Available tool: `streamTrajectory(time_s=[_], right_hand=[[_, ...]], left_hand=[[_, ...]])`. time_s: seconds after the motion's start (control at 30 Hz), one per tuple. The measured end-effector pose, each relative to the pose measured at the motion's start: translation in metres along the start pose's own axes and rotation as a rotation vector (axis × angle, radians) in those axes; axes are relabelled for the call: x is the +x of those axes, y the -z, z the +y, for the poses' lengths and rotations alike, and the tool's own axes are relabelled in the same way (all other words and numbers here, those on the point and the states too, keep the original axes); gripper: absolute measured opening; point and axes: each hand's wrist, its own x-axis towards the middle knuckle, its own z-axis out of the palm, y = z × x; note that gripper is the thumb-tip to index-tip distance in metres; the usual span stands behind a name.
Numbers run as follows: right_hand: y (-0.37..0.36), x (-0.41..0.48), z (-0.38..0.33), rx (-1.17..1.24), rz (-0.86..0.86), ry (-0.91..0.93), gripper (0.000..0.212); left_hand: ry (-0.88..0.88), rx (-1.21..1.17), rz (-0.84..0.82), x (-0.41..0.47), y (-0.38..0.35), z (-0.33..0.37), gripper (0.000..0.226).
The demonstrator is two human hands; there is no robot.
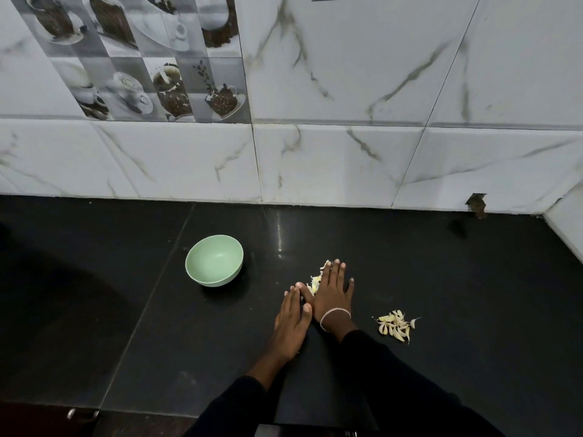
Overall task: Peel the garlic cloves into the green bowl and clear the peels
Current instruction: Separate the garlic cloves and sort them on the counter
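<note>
The counter (473, 294) is a dark, polished stone slab that runs to the tiled wall at the far side, with a thin seam crossing it on the left. A green bowl (214, 260) stands upright on it, left of the middle and just right of that seam. Right of the bowl and apart from it, a small heap of pale garlic peels (316, 281) lies on the stone. The right hand (334, 291) lies flat against the heap, and the left hand (291, 323) lies flat just beside it on the near left. Further right, well apart, sits a loose cluster of garlic cloves (396, 324).
</note>
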Motion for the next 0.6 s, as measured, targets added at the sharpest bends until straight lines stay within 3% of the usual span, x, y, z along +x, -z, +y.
streamTrajectory(time_s=[0.13,0.3,0.6], right_hand=[[0.005,-0.007,0.008,0.169,0.063,-0.035,0.111],[-0.013,-0.044,0.023,0.041,0.081,-0.088,0.123],[-0.025,-0.017,-0.011,0.046,0.088,-0.125,0.114]], left_hand=[[0.053,-0.101,0.022,0.000,0.002,0.001,0.063],[0.059,-0.216,0.081,-0.003,0.002,0.001,0.059],[0.079,-0.317,0.131,-0.001,0.002,0.004,0.073]])
